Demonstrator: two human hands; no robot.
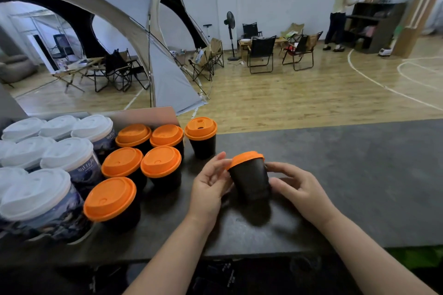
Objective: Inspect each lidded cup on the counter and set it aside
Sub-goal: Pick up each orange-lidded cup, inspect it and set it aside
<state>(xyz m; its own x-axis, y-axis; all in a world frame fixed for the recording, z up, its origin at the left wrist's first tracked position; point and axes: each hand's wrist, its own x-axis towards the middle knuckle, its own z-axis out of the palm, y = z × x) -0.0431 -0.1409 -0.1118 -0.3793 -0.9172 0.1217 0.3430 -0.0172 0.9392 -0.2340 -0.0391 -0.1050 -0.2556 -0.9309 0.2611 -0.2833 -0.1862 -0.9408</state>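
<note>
A black cup with an orange lid point(250, 178) is held tilted just above the dark counter point(347, 175). My left hand point(211, 182) grips its left side, fingertips at the lid's rim. My right hand point(294, 185) holds its right side with curled fingers. Left of my hands stand several more black cups with orange lids point(160, 163), one of them point(201, 136) a little apart at the back. Farther left, several taller white-lidded cups point(67, 158) with dark printed sleeves crowd the counter's left end.
The counter stretches bare to the right of my hands. Its front edge runs close below my forearms. Beyond it lie a wooden floor, a grey tent point(134, 19), folding chairs point(261, 54) and a person point(339, 11) standing at a shelf far back.
</note>
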